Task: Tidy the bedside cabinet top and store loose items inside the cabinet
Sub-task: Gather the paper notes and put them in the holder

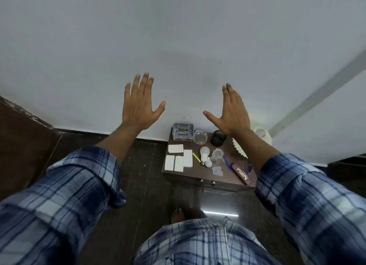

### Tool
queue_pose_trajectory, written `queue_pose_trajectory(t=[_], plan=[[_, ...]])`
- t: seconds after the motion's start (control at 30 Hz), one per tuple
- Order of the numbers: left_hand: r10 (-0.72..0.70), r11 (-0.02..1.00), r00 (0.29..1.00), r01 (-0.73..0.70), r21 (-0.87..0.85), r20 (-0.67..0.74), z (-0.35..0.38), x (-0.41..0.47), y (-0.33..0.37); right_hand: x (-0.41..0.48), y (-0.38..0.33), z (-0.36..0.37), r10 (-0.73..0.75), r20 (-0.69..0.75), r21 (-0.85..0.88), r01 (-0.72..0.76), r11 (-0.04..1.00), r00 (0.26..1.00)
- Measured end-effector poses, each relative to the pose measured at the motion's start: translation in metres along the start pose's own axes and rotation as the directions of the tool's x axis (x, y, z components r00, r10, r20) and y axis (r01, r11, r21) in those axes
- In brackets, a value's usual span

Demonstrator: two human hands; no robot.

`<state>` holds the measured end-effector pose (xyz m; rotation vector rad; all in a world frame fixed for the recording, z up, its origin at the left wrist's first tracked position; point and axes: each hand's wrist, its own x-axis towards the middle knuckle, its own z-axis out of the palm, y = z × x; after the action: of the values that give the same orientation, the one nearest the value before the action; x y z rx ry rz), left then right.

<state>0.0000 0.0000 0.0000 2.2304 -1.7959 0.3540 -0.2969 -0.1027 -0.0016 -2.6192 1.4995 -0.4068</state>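
Observation:
The dark wooden bedside cabinet (pixel 200 173) stands against the white wall. On its top lie several white paper slips (pixel 179 158), a yellow marker (pixel 196 157), two white bulbs (pixel 204 155), a clear plastic wrap (pixel 217 155), a blue pen (pixel 227 162), a maroon case (pixel 242 175), a glass ashtray (pixel 200 137), a black cup (pixel 218 138) and a grey clock radio (pixel 182 131). My left hand (pixel 139 104) and my right hand (pixel 231 112) are raised above the cabinet, fingers spread, holding nothing.
Two metal handles (pixel 207 181) show on the cabinet's front edge. A white bed edge (pixel 316 130) lies to the right, with a cream pleated lamp shade (pixel 240 148) beside it. A dark wooden panel (pixel 21 142) is at the left. My bare foot (pixel 177 215) rests on the dark floor.

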Motion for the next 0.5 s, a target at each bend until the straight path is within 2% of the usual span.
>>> queue_pose_trajectory(t=[0.2,0.5], plan=[[0.027,0.999,0.988,-0.029,0.012,0.149,0.028,-0.019,0.006,-0.027,-0.003,0.025,0.045,0.122,-0.027,-0.042,0.999,0.992],[0.010,1.000,0.965,-0.010,0.000,0.264,0.064,-0.041,0.031,-0.031,0.014,0.064,-0.050,0.279,0.016,0.047,0.999,0.959]])
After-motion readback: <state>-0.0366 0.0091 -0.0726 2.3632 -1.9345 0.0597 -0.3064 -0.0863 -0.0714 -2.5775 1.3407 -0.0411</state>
